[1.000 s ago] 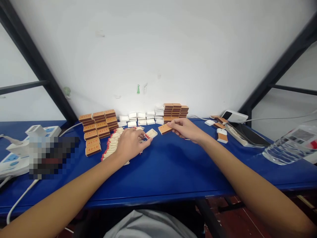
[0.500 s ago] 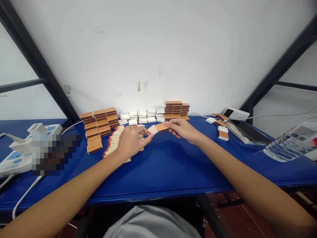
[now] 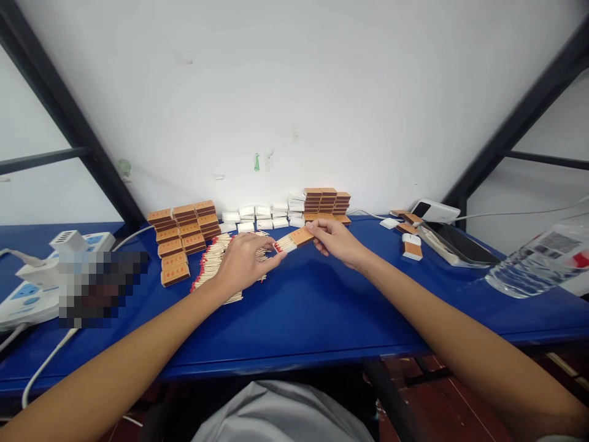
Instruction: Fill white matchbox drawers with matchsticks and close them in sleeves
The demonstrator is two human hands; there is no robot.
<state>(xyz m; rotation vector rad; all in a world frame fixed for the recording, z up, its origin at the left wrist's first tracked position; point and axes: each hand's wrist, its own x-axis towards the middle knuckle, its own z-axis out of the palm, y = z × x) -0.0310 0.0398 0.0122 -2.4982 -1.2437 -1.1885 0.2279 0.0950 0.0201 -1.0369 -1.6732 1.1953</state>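
My left hand (image 3: pixel 246 258) pinches the end of a white matchbox tray (image 3: pixel 289 248) filled with red-tipped matches. Between the thumb and fingers of my right hand (image 3: pixel 335 240) is the orange-brown matchbox sleeve (image 3: pixel 302 236). The tray sits partly inside this sleeve, its left part sticking out with match heads toward my left hand. Under and beside my left hand spreads a pile of loose matches (image 3: pixel 212 264), partly hidden by the hand. Behind the hands stand several white trays (image 3: pixel 263 212) in small stacks.
Stacked matchboxes (image 3: pixel 175 247) stand at the left, and stacked sleeves (image 3: pixel 321 202) at the back. On the right lie loose box parts (image 3: pixel 411 247), a white device (image 3: pixel 435 210), a dark pouch (image 3: pixel 460 245) and a plastic bottle (image 3: pixel 538 261). A power strip (image 3: pixel 30 294) with cables occupies the far left.
The tray has slid a little into the sleeve, and the matches lie further under it. Both hands stay nearly where they were; the view has shifted slightly.
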